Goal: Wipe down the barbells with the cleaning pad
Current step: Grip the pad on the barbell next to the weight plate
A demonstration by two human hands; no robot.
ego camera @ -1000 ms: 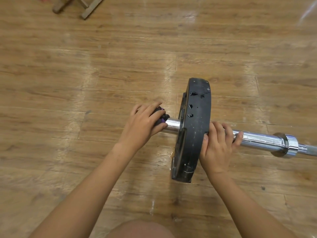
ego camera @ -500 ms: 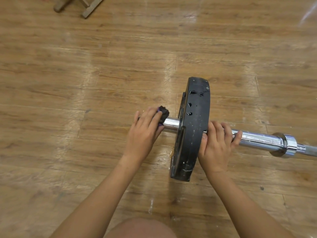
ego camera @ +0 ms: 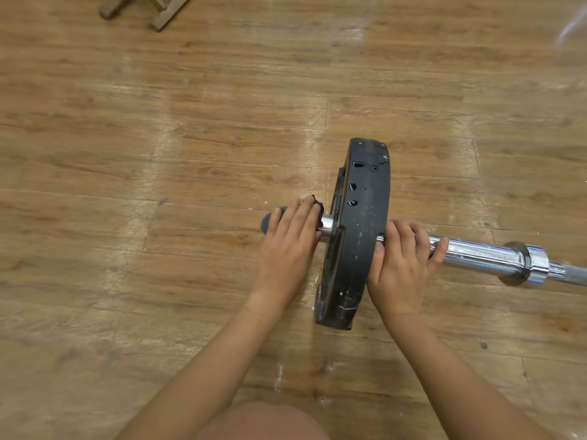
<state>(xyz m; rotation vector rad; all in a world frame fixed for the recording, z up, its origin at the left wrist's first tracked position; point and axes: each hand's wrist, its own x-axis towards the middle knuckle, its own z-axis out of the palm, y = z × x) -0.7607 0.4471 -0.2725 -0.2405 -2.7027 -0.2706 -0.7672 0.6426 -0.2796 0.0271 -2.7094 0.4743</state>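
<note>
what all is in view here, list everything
barbell: one, chrome, running from centre to right edge
weight plate: one, black, scuffed, upright on the barbell
cleaning pad: one, dark, on the barbell left of the weight plate, mostly covered
floor: one, brown wood planks, all around
wooden legs: two, brown, top left
knee: one, bottom centre
left hand: one, holds the cleaning pad
right hand: one, grips the barbell right of the weight plate

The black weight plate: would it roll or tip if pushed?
Probably rolls: the plate stands on its round edge on the wooden floor. Tipping seems unlikely, since the chrome bar runs through it. It looks thick, so likely heavy.
</note>
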